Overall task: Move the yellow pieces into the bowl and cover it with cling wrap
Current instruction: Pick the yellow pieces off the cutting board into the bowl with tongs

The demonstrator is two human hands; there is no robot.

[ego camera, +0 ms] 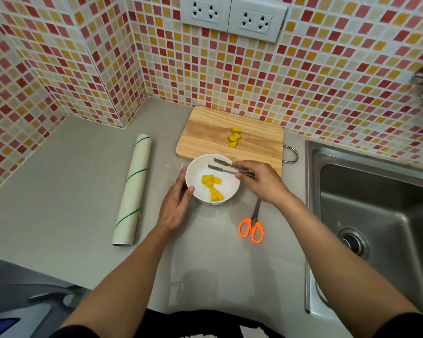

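Observation:
A white bowl [230, 184] stands on the grey counter just in front of a wooden cutting board [205, 135]. Several yellow pieces [211, 182] lie inside the bowl, and three more yellow pieces [234, 137] sit on the board. My left hand [175, 206] rests against the bowl's left rim, steadying it. My right hand [261, 182] grips metal tongs [224, 167], whose tips hang open and empty over the bowl's far rim. A roll of cling wrap [132, 189] lies on the counter to the left of the bowl.
Orange-handled scissors [252, 229] lie on the counter below my right hand. A steel sink [376, 215] fills the right side. Tiled walls with power sockets [232, 15] close the back and left. A thin clear sheet seems to lie under the bowl.

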